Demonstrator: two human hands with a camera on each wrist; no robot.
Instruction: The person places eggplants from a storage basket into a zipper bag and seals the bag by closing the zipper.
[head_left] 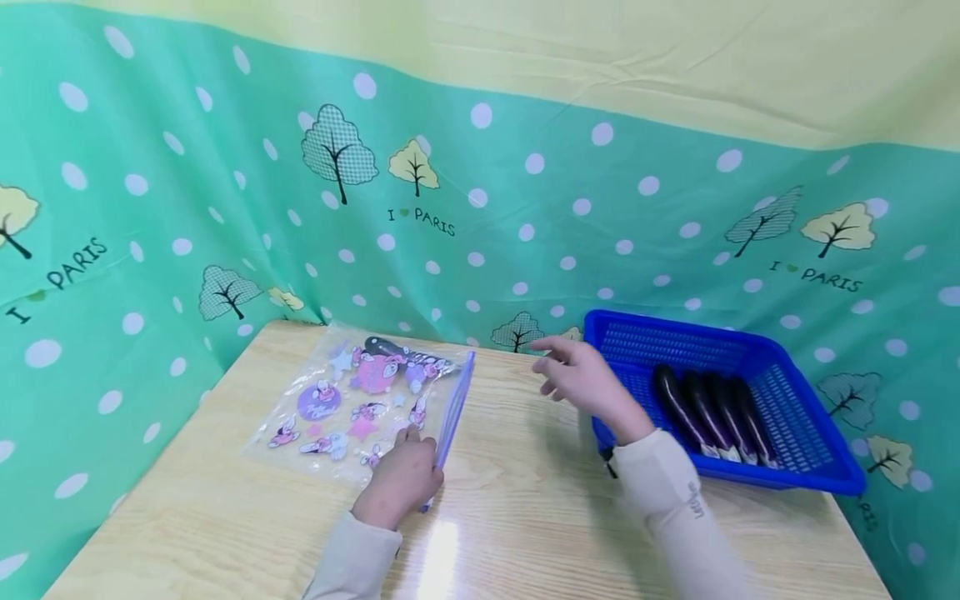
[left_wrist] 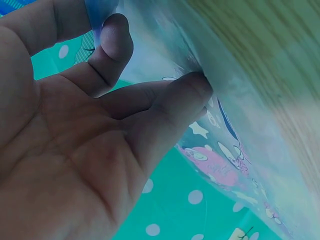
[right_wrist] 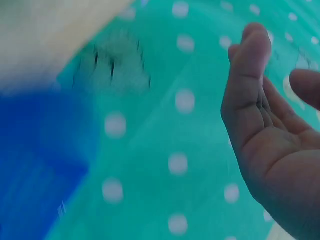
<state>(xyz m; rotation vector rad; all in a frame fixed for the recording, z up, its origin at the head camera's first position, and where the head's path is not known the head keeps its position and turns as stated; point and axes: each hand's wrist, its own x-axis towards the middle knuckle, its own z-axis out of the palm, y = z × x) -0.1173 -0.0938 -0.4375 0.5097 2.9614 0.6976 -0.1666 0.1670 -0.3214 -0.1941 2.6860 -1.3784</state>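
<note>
A clear zip bag (head_left: 341,425) with pink and purple cartoon prints lies flat on the table, its purple zip edge (head_left: 454,408) facing right. Inside, along the far side, is a dark long thing (head_left: 386,347), partly covered by the prints, so its kind is unclear. My left hand (head_left: 405,479) pinches the bag's film near the zip edge; in the left wrist view, thumb and fingertips (left_wrist: 192,90) meet at the plastic. Holding nothing, my right hand (head_left: 585,379) hovers with loosely bent fingers beside a blue basket (head_left: 817,417). Several eggplants (head_left: 705,417) lie side by side in it.
The light wooden table (head_left: 510,533) runs between bag and basket. Behind it hangs a green dotted curtain (head_left: 450,283) with printed trees, close to the table's back edge. The basket stands at the right end.
</note>
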